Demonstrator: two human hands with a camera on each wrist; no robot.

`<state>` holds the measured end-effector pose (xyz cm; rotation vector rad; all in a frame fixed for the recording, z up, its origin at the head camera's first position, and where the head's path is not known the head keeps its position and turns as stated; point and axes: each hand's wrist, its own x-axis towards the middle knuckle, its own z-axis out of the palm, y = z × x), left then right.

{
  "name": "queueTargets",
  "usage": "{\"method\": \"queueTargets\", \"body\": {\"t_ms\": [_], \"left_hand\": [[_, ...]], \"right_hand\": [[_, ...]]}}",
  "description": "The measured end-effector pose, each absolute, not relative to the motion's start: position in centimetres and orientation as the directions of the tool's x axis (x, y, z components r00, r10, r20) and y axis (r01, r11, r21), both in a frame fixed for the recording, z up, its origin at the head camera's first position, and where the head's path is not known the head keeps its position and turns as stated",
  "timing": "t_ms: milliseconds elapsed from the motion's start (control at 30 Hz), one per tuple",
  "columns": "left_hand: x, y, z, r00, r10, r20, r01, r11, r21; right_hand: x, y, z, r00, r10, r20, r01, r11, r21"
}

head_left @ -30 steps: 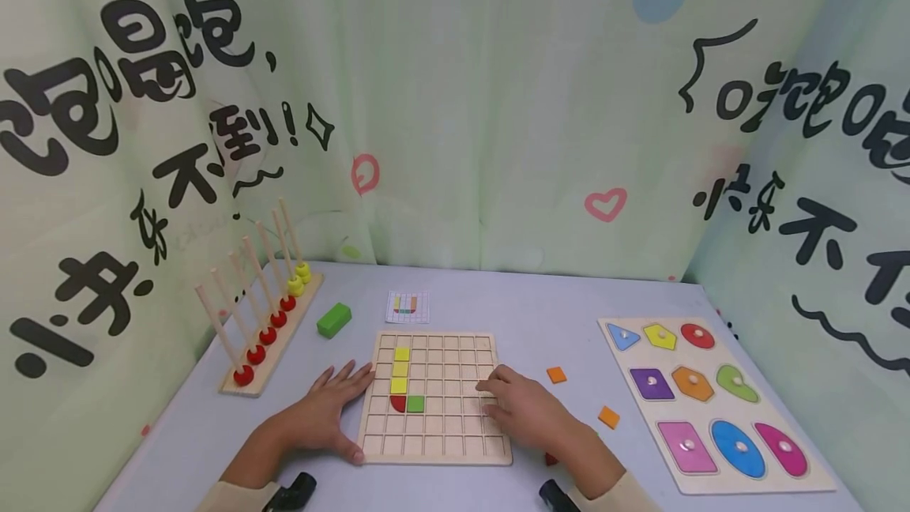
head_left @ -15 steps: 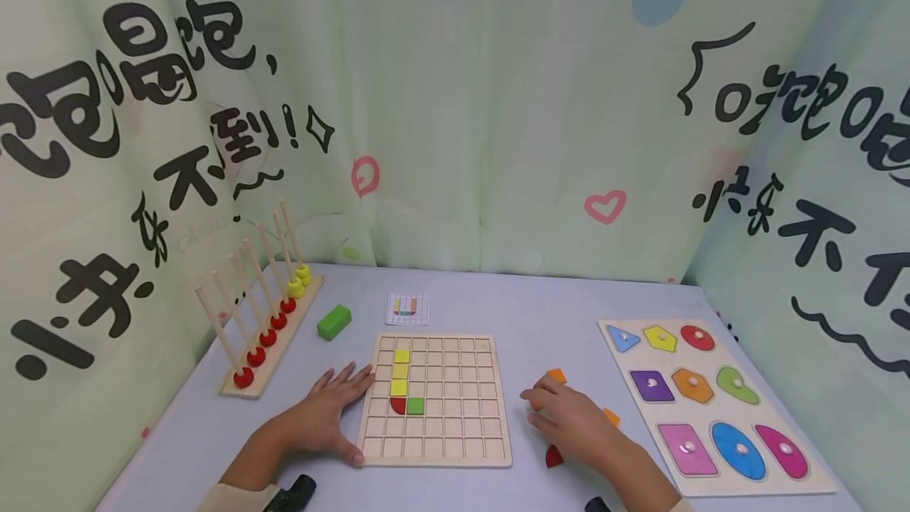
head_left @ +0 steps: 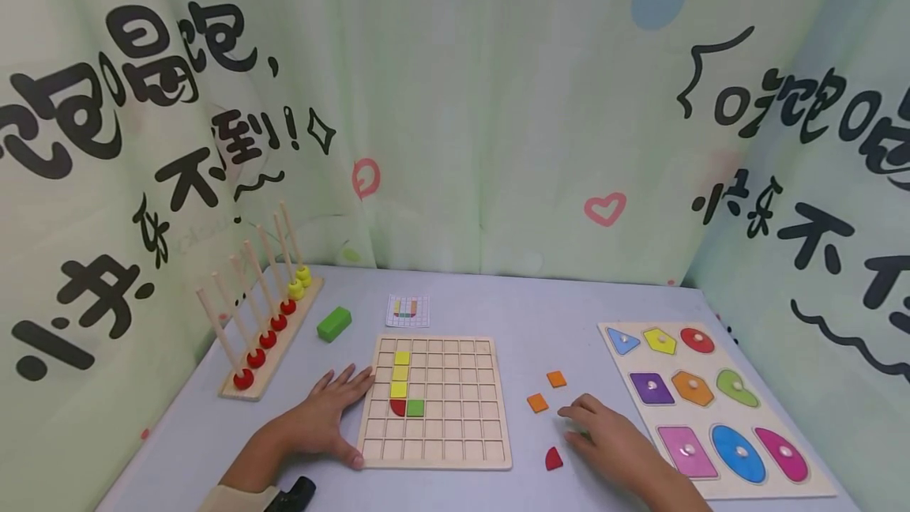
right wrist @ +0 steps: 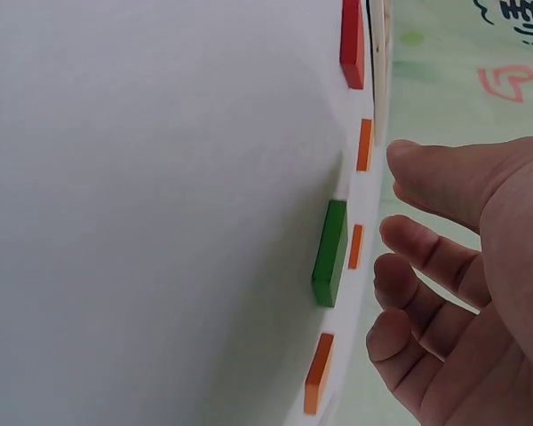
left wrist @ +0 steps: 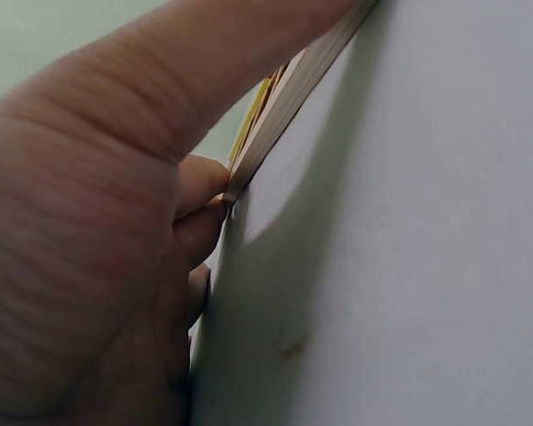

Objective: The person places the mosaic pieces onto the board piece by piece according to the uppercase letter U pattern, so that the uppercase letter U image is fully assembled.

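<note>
Pale green curtains (head_left: 426,141) with black lettering and a red heart surround a pale counter (head_left: 512,303); the left hand (head_left: 316,421) lies with fingers spread, thumb and fingertips touching the left edge of a wooden grid board (head_left: 455,393); on the board, three yellow squares (head_left: 400,374) stand in a column above a red piece (head_left: 398,407), with a green square (head_left: 415,408) just beside it; the right hand (head_left: 607,441), fingers loosely bent and gripping nothing, hovers near a green block (right wrist: 331,253), orange squares (head_left: 537,403) and a loose red wedge (head_left: 554,459), right of the board.
</note>
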<state>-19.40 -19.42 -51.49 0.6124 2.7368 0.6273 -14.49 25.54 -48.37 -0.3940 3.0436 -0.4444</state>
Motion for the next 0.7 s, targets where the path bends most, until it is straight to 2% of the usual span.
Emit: {"method": "queueTargets", "body": {"t_ms": [300,700], "left_hand": [[-19.4,-19.4,-51.6,-0.876,0.455,-0.160,0.339,0.816,0.467],[-19.4,-19.5,-51.8,-0.877,0.457,-0.150,0.343,0.814,0.469]], "right_hand": [[-13.6,27.2,-48.3,-0.978,-0.192,-0.084,-0.158,0.938,-0.307],[-13.5,28.3,-48.6,-0.975,-0.162,-0.150,-0.112,0.949,-0.296]]}}
